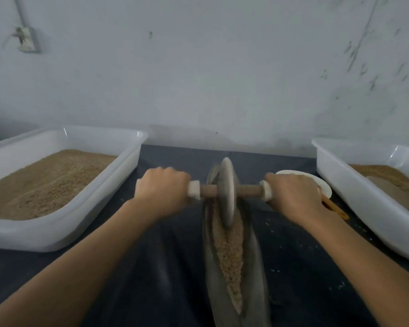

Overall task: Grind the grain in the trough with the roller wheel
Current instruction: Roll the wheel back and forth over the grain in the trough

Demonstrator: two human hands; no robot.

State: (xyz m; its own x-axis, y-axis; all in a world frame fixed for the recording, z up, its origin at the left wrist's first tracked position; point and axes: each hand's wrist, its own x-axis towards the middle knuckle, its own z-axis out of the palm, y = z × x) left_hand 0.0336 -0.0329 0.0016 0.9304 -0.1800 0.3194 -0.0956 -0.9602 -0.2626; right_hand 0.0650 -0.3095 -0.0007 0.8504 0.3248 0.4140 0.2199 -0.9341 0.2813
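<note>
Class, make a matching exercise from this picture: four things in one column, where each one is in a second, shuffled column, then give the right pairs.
Things:
1. grey stone roller wheel
2. left white plastic tub of brown grain
3. yellow-handled tool
4. left hand

Places:
A. on the dark table, at the left edge of view
B. standing in the long grey trough, on the grain
C. gripping the wheel's wooden axle
D. partly hidden behind the right hand

Pairs: 1-B, 2-A, 3-D, 4-C
</note>
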